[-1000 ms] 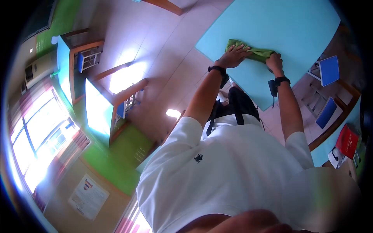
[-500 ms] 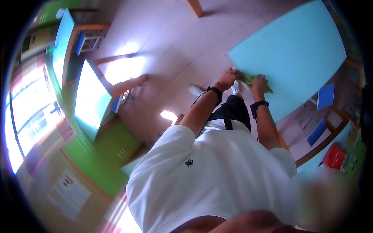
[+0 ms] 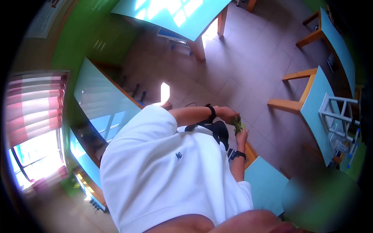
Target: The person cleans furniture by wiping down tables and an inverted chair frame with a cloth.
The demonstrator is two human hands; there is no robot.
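Note:
A crumpled green cloth (image 3: 238,125) hangs between my two hands in front of my body, above the tiled floor. My left hand (image 3: 227,113) is closed on its upper end, with a dark band round the wrist. Just below and to the right, my right hand (image 3: 241,136) grips the other end, and that wrist also wears a black band. The fingers partly hide the cloth. Beneath my right forearm lies a light blue tabletop (image 3: 266,180) with a wooden edge.
A sunlit light blue table (image 3: 182,13) stands ahead, with a blue-seated stool (image 3: 171,35) under it. More tables line the left and right. On the right table (image 3: 316,101) rests an upturned pale stool (image 3: 338,110). A striped curtain (image 3: 37,108) hangs at the left window.
The view has swung round, so different tables lie ahead. Both hands, still on the cloth, have left the edge of the large blue tabletop and are now over the floor.

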